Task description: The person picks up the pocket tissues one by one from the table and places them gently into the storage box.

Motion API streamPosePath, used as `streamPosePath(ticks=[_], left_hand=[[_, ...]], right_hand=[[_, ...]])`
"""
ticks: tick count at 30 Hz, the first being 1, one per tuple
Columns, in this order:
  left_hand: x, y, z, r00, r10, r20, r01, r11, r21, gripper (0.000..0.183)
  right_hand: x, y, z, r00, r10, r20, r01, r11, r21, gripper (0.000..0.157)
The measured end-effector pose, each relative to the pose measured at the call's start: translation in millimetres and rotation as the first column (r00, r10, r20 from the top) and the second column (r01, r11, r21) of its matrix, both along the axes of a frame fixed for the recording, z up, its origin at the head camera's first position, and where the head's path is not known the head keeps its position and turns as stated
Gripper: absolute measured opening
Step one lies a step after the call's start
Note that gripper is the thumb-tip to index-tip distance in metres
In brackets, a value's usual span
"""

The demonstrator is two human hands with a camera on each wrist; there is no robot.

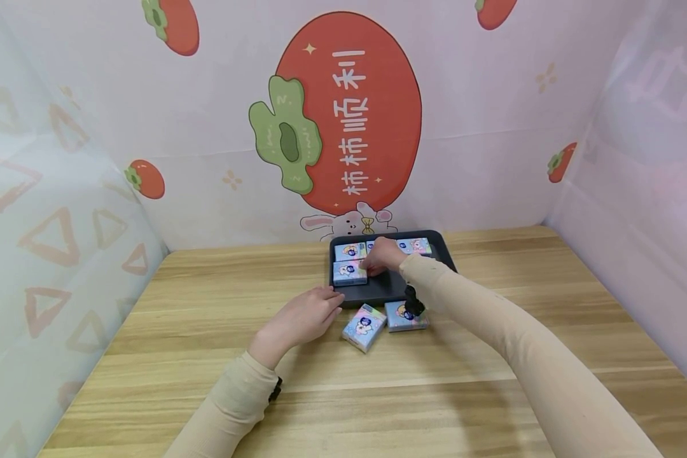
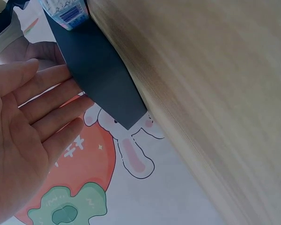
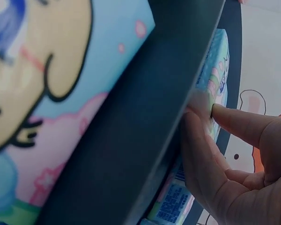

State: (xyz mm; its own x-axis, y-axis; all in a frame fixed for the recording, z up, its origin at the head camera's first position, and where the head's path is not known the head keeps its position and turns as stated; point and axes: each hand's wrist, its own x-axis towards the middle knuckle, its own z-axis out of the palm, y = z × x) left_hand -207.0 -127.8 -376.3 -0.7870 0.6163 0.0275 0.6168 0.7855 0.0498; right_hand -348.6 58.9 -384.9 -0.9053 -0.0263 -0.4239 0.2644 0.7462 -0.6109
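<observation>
My right hand [image 1: 385,254] reaches into the dark grey tray [image 1: 372,294]. Its thumb and fingers pinch the right end of a small blue cartoon-printed pack [image 1: 349,272] at the tray's left side. In the right wrist view the thumb [image 3: 239,121] presses that pack's edge, the fingers against its side. Behind it, a back row holds a left pack [image 1: 350,251], a middle pack partly hidden by my hand, and a right pack [image 1: 415,245]. My left hand [image 1: 305,313] has its fingers extended, fingertips at the tray's front left corner; in the left wrist view its palm shows bare.
In front of the tray, a tilted pack [image 1: 364,327] lies on the wooden table [image 1: 235,305]. To its right another pack [image 1: 399,318] is partly covered by the right wrist's black camera [image 1: 414,301]. A printed cloth wall [image 1: 217,127] rises along the table's back edge.
</observation>
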Motion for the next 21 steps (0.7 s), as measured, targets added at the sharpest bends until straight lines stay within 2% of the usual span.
streamPosePath(ticks=[15,21], left_hand=[[0.2,0,-1.5,1.0,-0.002,-0.012,0.002,1.0,0.003,0.035],[0.0,0,-1.7,1.0,-0.004,-0.016,0.004,1.0,-0.001,0.035]], right_hand=[[4.2,1,5.6,1.0,0.019,-0.023,-0.018,1.0,0.006,0.027],[11.5,3,15.6,0.996,0.08,-0.05,-0.077,0.996,0.049,0.028]])
